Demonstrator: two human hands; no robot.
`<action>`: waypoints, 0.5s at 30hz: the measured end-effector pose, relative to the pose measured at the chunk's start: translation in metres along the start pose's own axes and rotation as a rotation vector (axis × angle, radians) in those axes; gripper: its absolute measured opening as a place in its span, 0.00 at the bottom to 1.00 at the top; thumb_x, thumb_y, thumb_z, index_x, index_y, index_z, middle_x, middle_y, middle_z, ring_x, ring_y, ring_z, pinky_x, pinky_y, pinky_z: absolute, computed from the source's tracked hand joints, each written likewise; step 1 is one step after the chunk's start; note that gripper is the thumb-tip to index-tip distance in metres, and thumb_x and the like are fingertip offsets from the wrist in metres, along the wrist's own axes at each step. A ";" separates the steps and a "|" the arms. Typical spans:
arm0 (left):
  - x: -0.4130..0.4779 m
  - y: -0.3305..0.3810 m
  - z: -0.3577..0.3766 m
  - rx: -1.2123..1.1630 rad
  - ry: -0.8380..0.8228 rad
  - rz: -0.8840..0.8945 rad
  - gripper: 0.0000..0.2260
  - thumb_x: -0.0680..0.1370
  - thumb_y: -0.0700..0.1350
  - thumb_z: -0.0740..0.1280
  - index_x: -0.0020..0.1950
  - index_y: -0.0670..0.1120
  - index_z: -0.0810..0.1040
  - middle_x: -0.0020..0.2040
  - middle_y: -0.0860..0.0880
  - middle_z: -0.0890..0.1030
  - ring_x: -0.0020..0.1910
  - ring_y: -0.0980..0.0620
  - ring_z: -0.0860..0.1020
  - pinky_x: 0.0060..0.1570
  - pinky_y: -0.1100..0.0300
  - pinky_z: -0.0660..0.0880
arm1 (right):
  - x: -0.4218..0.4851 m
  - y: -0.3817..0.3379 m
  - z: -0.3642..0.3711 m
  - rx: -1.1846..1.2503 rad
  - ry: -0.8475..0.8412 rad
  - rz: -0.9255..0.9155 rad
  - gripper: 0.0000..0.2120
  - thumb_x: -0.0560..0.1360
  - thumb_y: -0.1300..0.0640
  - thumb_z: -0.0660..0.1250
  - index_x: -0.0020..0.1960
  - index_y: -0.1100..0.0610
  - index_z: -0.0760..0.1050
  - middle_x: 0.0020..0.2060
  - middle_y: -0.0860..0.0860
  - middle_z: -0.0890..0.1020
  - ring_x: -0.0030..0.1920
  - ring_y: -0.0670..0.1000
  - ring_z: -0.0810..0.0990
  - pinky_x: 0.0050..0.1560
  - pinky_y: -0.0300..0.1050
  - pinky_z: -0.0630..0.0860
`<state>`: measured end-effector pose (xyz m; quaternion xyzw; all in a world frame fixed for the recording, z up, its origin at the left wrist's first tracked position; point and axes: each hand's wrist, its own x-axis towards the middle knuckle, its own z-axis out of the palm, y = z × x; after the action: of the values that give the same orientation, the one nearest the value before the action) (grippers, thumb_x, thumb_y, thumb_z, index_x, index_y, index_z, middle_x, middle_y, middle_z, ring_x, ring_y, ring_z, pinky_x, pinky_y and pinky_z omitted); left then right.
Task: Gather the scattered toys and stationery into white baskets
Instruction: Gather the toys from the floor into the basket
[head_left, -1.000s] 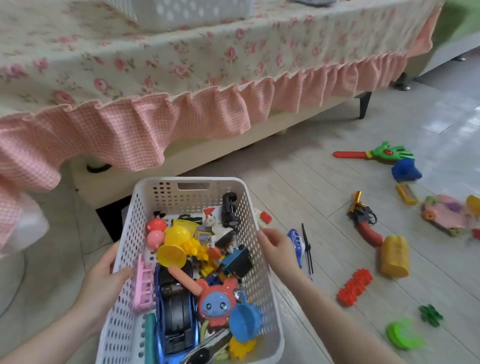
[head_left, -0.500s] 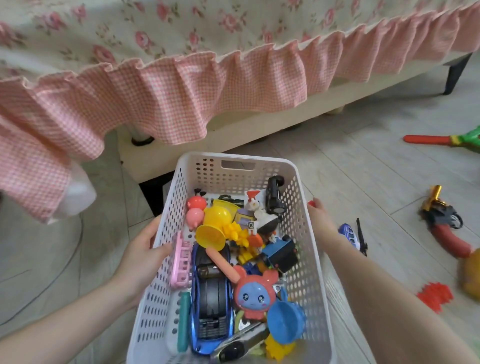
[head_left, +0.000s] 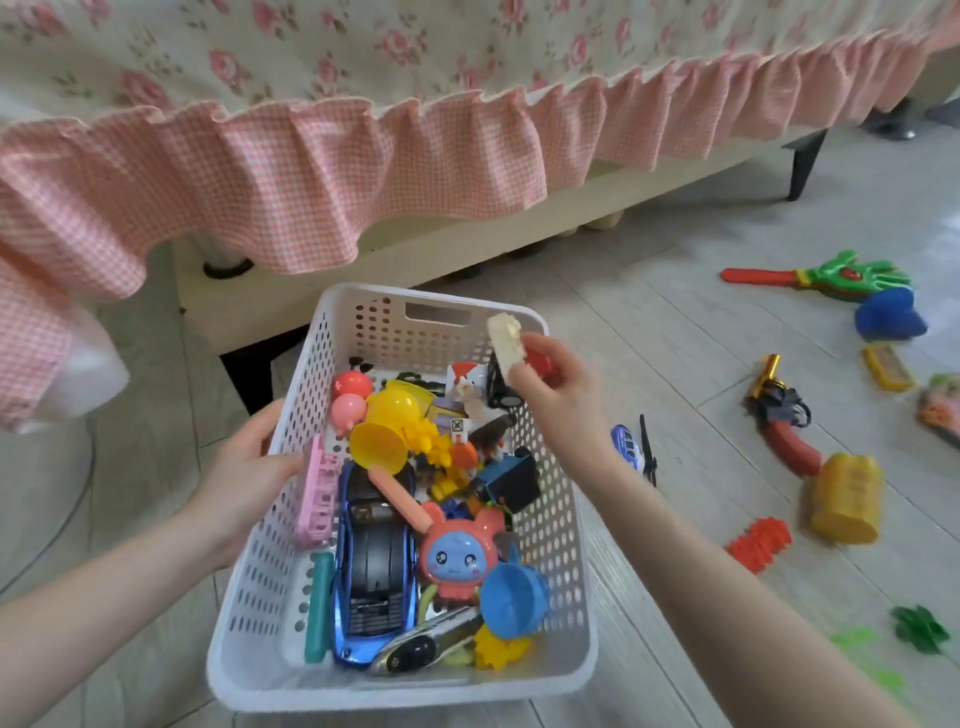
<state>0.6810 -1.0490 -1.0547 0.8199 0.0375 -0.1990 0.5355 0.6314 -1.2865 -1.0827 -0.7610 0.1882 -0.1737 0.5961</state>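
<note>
the left hand (head_left: 249, 467) holds the left side of the white basket (head_left: 363, 693), which sits on the floor (head_left: 675, 338) full of toys (a blue car (head_left: 374, 561) is the big one). the right hand (head_left: 558, 395) is over the basket's far right corner, pinching a cream block (head_left: 506, 338) and a small red piece (head_left: 540, 361). a toy gun (head_left: 784, 421) and a yellow block (head_left: 844, 499) lie on the floor to the right.

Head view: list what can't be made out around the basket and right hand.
Head view:
- Red piece in the right hand: mostly covered by that hand and the cream block.
- Pink toy: cut off by the right edge.
- Green bits on the floor: blurred.
- White basket bottom: buried under its contents.
</note>
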 end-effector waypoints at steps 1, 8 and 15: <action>0.000 0.001 0.001 0.013 -0.004 0.014 0.26 0.77 0.30 0.57 0.68 0.56 0.67 0.57 0.49 0.74 0.46 0.52 0.76 0.36 0.57 0.71 | -0.010 -0.005 0.008 -0.015 -0.069 -0.011 0.16 0.74 0.60 0.64 0.62 0.55 0.74 0.44 0.46 0.78 0.42 0.46 0.76 0.39 0.36 0.75; 0.003 0.003 0.000 0.037 -0.034 0.016 0.28 0.77 0.30 0.57 0.69 0.57 0.66 0.57 0.48 0.74 0.51 0.46 0.77 0.38 0.54 0.74 | -0.034 -0.001 0.004 -0.050 -0.072 -0.033 0.11 0.76 0.60 0.64 0.57 0.57 0.77 0.47 0.45 0.80 0.47 0.42 0.78 0.50 0.35 0.76; 0.003 0.002 0.002 0.031 -0.053 0.032 0.29 0.76 0.30 0.59 0.70 0.58 0.65 0.59 0.48 0.74 0.53 0.45 0.77 0.41 0.52 0.75 | -0.018 0.095 -0.059 -0.588 0.175 0.373 0.14 0.75 0.55 0.64 0.58 0.59 0.73 0.56 0.57 0.74 0.51 0.54 0.73 0.45 0.40 0.65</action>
<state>0.6837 -1.0519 -1.0543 0.8230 0.0069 -0.2126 0.5267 0.5792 -1.3475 -1.1626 -0.8347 0.4160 -0.0649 0.3549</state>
